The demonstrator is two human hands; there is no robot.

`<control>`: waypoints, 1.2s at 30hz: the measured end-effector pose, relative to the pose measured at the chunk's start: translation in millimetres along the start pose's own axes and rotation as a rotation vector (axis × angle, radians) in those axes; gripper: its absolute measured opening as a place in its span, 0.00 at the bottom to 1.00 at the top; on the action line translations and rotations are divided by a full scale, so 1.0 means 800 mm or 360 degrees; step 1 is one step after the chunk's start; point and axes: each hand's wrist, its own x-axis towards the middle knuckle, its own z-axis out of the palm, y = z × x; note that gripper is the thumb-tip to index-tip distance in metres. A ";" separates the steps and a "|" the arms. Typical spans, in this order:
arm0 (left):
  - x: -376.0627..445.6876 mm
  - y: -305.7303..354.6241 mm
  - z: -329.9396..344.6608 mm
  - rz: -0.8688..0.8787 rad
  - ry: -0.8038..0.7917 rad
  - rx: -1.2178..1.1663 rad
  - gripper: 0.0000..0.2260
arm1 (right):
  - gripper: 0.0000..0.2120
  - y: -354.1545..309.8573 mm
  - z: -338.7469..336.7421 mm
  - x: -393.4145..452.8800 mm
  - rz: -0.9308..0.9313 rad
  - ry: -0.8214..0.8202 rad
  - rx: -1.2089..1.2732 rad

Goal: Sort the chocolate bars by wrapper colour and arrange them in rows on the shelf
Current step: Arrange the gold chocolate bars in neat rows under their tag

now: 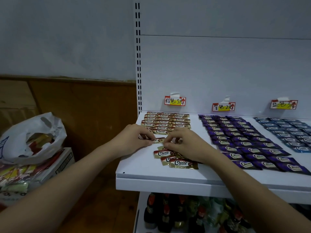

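Gold-and-red foil wraps the chocolate bar at centre frame, lying on the white shelf just below the brown rows. The left hand pinches its left end and the right hand pinches its right end, so each grip is clamped on that one bar; the fingertips cover both ends, and only the middle of its print shows. Below it a loose pile of brown bars overlaps untidily, partly hidden under the right wrist. Right of centre, purple bars lie in neat rows, and blue bars at the right edge are cut off by the frame and blurred. Bare shelf surface lies left of the pile and along the front lip. Three handwritten price tags are taped on the smooth back panel. A slotted metal upright marks the shelf's left edge. At lower left a crumpled white plastic bag sits on a cardboard box, its contents hard to make out. Dark bottles below the shelf are dim and blurred.
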 end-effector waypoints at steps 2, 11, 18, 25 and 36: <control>-0.003 -0.001 -0.001 -0.0004 0.0026 0.0035 0.11 | 0.05 0.002 0.004 -0.003 0.0011 0.0079 0.0103; -0.009 -0.030 -0.016 -0.0018 0.0176 0.0262 0.12 | 0.04 0.003 0.005 -0.008 0.0072 0.0150 0.0230; -0.003 -0.035 -0.014 -0.0006 0.0173 0.0311 0.11 | 0.04 0.001 0.004 -0.010 0.0085 0.0142 0.0220; 0.000 -0.033 -0.011 0.0009 0.0127 0.0308 0.12 | 0.04 0.002 0.005 -0.008 0.0076 0.0168 0.0194; 0.008 0.027 -0.006 0.0085 0.0041 0.0050 0.09 | 0.16 -0.013 -0.036 -0.009 0.0222 0.0045 0.0245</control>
